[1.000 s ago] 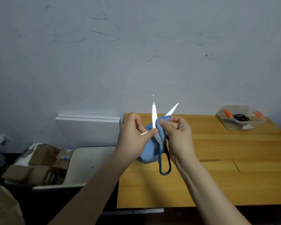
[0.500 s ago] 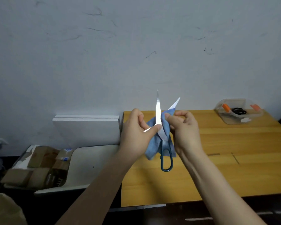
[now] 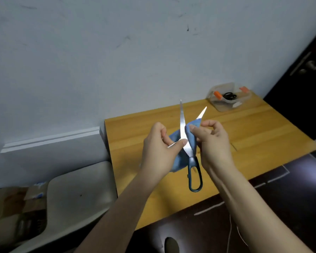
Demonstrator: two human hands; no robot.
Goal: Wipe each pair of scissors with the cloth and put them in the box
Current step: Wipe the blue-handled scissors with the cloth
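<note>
Plain back room, being used as a makeshift work corner.

A scuffed, pale blue-grey painted wall (image 3: pixel 80 52) is backing a bare honey-coloured wooden counter (image 3: pixel 263 136), which is carrying a clear plastic box with orange clips (image 3: pixel 224 105) at its far corner. Flat white boards (image 3: pixel 49 141) are standing against the wall on the left. Brown cardboard cartons (image 3: pixel 11 203) are crowding the low left corner beside an off-white moulded plastic chair seat (image 3: pixel 77 194). A dark door with a metal lever handle (image 3: pixel 303 84) is closing off the right side.

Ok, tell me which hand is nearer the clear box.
Right. The right hand, pinching the cloth, is left of the clear box and nearer the person; the left hand is farther left, across the scissors.
</note>
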